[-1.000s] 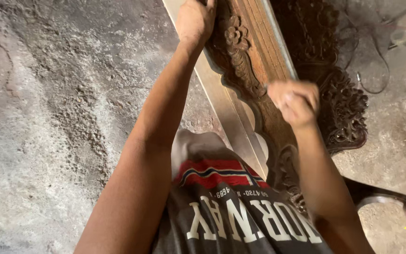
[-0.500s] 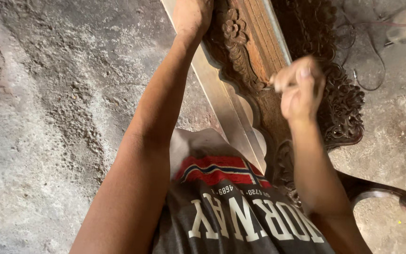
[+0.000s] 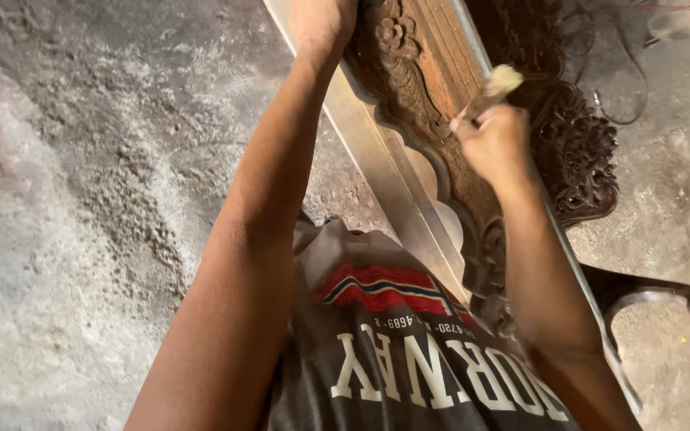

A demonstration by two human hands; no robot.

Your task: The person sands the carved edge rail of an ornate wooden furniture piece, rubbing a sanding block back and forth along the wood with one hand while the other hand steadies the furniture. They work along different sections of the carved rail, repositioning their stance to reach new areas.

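Well, here is how it stands, biggest thing first.

Floor: rough grey concrete floor (image 3: 81, 199), dusted pale, spreading out well to the left of the left hand.
Carved frame: a long dark wooden carved frame (image 3: 409, 80) with flower and scroll relief, running slantwise under both hands and on toward the person's body; it seems propped up so its face can be worked on.
Pale rail: a smooth light rail (image 3: 385, 183) along the frame's near edge, just below the left hand.
Shirt: a grey printed shirt (image 3: 409, 359) with a red stripe, nearest the viewer, between the two forearms.
Cable: a thin dark cable (image 3: 624, 96) lying on the floor beyond the right hand.
Left hand: the left hand (image 3: 323, 20) is at the upper edge of the view, laid on the frame's edge, probably to steady it; its fingers are cut off, so I cannot tell how closed they are.
Right hand: the right hand (image 3: 493, 144) is curled tight round a brush handle, held over the carving.
Brush: a small brush (image 3: 498, 82) with pale bristles poking up out of the right fist, tip touching or just beside the carved relief.
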